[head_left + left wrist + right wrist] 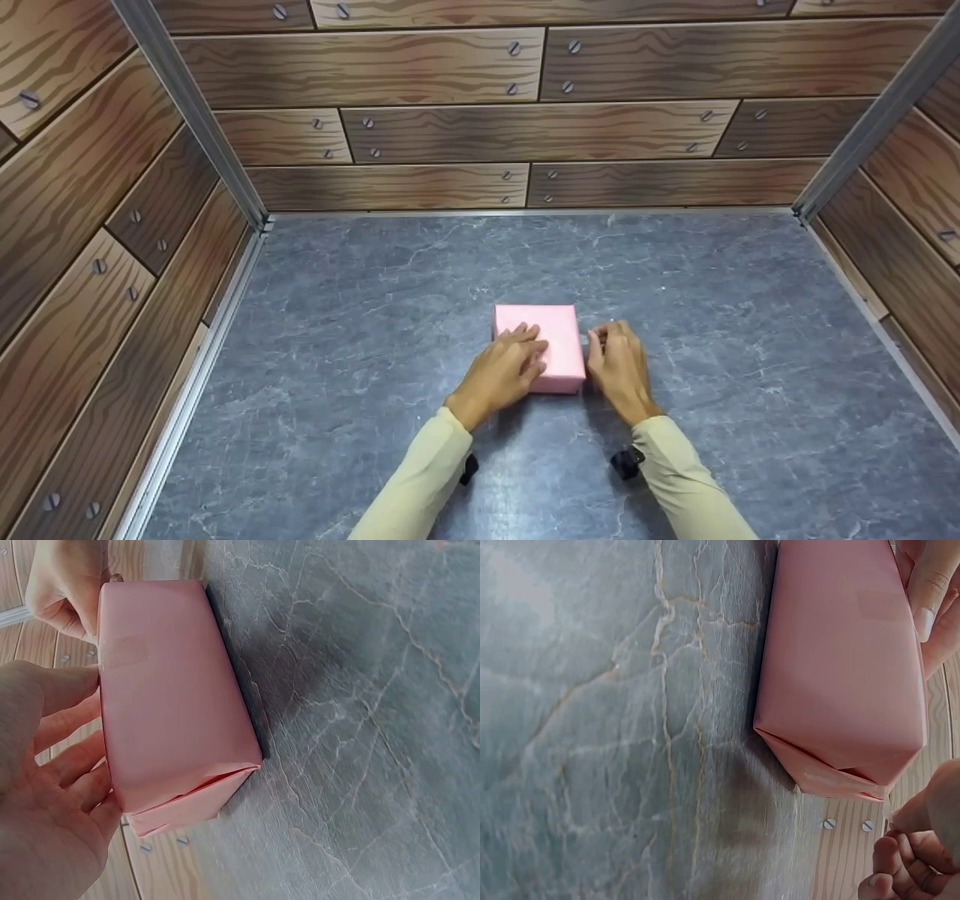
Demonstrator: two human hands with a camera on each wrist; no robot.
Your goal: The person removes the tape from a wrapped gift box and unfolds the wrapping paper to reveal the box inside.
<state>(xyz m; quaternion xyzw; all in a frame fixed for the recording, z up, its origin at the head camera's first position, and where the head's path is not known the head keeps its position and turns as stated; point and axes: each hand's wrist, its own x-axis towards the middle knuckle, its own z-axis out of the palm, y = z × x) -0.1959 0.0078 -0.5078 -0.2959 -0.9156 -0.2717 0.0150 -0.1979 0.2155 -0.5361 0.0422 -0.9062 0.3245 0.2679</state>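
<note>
A pink wrapped box (pixel 560 356) lies on the grey desk (pixel 360 337). The left hand (pixel 501 369) rests on its top, fingers a little spread, not gripping. The right hand (pixel 621 365) is just beside the box, fingers curled; whether they pinch something, I cannot tell. Wood-patterned panels (pixel 360 67) stand behind.

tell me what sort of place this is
Probably a small work booth: wood-print panels and metal corner posts enclose a grey marble-patterned surface, where a pink wrapped box is being handled.
</note>
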